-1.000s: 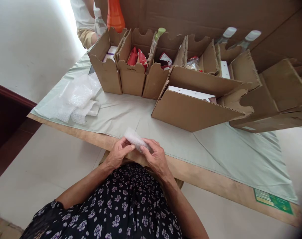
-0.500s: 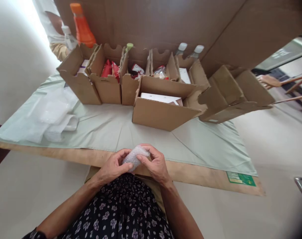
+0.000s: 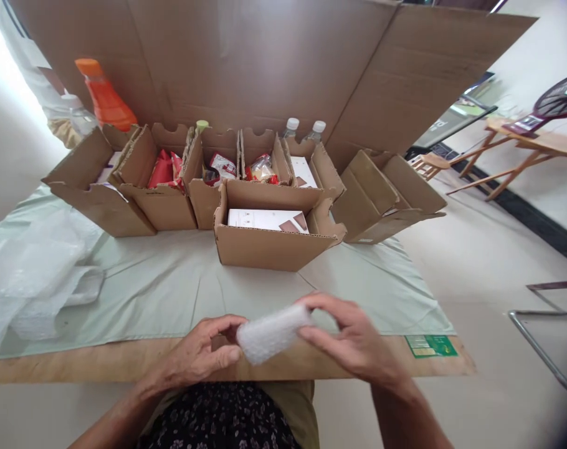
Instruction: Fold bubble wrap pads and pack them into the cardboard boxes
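Note:
Both hands hold a small roll wrapped in white bubble wrap (image 3: 271, 333) over the near edge of the table. My left hand (image 3: 200, 355) pinches its left end with curled fingers. My right hand (image 3: 353, 342) grips its right end between thumb and fingers. Straight ahead on the pale green sheet (image 3: 171, 287) stands an open cardboard box (image 3: 269, 246) with a white packet (image 3: 265, 219) inside.
A row of open cardboard boxes (image 3: 157, 199) with red packets stands behind, below a tall cardboard wall (image 3: 246, 62). An orange bottle (image 3: 103, 96) and clear bottles (image 3: 290, 126) rise at the back. Loose bubble wrap (image 3: 35, 274) lies left. Another person stands far left. Folding wooden table right.
The view has swung up and to the right. The wrapped roll has turned from tilted to nearly level and sits further right, with both hands spread to its ends.

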`<state>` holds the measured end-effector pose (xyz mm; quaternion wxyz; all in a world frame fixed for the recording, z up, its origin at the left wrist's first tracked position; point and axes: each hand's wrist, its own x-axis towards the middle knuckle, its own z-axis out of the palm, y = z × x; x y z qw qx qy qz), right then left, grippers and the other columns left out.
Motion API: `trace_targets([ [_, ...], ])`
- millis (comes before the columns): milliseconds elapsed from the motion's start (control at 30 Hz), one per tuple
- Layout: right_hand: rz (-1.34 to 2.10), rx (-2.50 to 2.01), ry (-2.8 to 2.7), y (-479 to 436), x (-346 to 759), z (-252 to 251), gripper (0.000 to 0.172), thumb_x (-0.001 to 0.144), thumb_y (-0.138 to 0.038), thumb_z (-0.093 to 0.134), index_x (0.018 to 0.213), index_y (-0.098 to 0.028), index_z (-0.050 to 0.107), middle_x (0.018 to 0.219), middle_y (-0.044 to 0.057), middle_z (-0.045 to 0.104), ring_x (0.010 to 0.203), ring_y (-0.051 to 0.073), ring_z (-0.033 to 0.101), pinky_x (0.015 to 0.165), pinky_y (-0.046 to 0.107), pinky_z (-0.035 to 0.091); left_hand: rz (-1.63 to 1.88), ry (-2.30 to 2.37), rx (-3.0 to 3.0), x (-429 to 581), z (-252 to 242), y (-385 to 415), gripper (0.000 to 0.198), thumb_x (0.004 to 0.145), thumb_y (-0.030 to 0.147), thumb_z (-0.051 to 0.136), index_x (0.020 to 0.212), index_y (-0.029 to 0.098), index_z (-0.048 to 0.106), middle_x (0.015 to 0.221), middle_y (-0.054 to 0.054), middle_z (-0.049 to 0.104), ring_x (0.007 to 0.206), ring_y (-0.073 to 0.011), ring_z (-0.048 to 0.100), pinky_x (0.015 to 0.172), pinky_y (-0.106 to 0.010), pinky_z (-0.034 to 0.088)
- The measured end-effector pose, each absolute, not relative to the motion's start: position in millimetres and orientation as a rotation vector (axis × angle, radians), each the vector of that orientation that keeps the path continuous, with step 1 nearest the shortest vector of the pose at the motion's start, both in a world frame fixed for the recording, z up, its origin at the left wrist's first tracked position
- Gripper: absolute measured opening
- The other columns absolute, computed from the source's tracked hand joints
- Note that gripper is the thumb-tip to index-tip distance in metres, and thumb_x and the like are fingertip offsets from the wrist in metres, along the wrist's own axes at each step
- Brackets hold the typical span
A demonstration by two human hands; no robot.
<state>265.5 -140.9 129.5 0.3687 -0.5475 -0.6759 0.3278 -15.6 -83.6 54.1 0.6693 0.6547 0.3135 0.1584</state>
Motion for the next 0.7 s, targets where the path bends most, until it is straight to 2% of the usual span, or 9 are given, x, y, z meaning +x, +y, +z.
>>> trace_targets([
  [100, 0.413, -1.339, -1.426, -117.8, 296.3, 156.7, 0.024, 0.089, -0.026, 0.074, 0.113, -0.029, 0.071, 0.096, -0.001, 0.075, 0.084, 0.015, 0.069, 0.075, 0.027, 0.056, 0.474, 0.785, 1.519, -9.1, 47.8, -63.8, 0.043, 0.092, 0.048, 0.06, 0.125, 0.021, 0.069, 0.112, -0.009, 0.077, 0.105, -0.0246, 0.069, 0.095, -0.036, 0.053],
  [233, -0.113, -1.457, -1.309, -65.6, 323.6, 167.5, 0.04, 0.085, -0.032, 0.077, 0.124, -0.027, 0.067, 0.101, 0.003, 0.073, 0.083, 0.019, 0.068, 0.073, 0.033, 0.054, 0.543, 0.881, 1.595, 7.8, 25.9, -49.8, 0.036, 0.09, 0.042, 0.063, 0.118, 0.02, 0.071, 0.106, -0.009, 0.079, 0.099, -0.0231, 0.073, 0.088, -0.034, 0.058],
  [300, -0.319, -1.667, -1.514, -46.9, 327.8, 167.6, 0.037, 0.087, -0.033, 0.07, 0.123, -0.023, 0.068, 0.1, 0.006, 0.073, 0.083, 0.022, 0.067, 0.077, 0.038, 0.052, 0.59, 0.891, 1.663, 15.4, 11.6, -49.0, 0.031, 0.089, 0.037, 0.063, 0.113, 0.02, 0.072, 0.102, -0.008, 0.08, 0.093, -0.0216, 0.073, 0.083, -0.032, 0.059],
  [400, -0.56, -1.942, -1.886, -38.5, 323.7, 173.5, 0.024, 0.091, -0.03, 0.059, 0.108, -0.02, 0.073, 0.082, 0.007, 0.072, 0.079, 0.024, 0.064, 0.08, 0.04, 0.046, 0.654, 0.877, 1.78, 20.9, -4.6, -50.0, 0.023, 0.089, 0.031, 0.062, 0.107, 0.021, 0.074, 0.097, -0.007, 0.079, 0.084, -0.0184, 0.072, 0.076, -0.029, 0.058],
  [500, -0.527, -2.095, -2.155, -38.1, 316.5, 188.0, 0.024, 0.092, -0.03, 0.053, 0.094, -0.02, 0.074, 0.071, 0.006, 0.068, 0.07, 0.023, 0.06, 0.076, 0.038, 0.041, 0.669, 0.848, 1.829, 20.4, -9.6, -48.5, 0.021, 0.091, 0.029, 0.061, 0.106, 0.022, 0.074, 0.095, -0.006, 0.079, 0.079, -0.016, 0.07, 0.072, -0.026, 0.057],
  [700, -0.179, -2.372, -2.314, -17.0, 321.7, 201.4, 0.034, 0.094, -0.041, 0.047, 0.088, -0.021, 0.074, 0.073, 0.006, 0.07, 0.07, 0.022, 0.061, 0.064, 0.032, 0.032, 0.639, 0.829, 1.833, 17.7, -6.4, -44.7, 0.022, 0.093, 0.03, 0.06, 0.109, 0.022, 0.073, 0.097, -0.006, 0.078, 0.079, -0.0157, 0.071, 0.069, -0.024, 0.058],
])
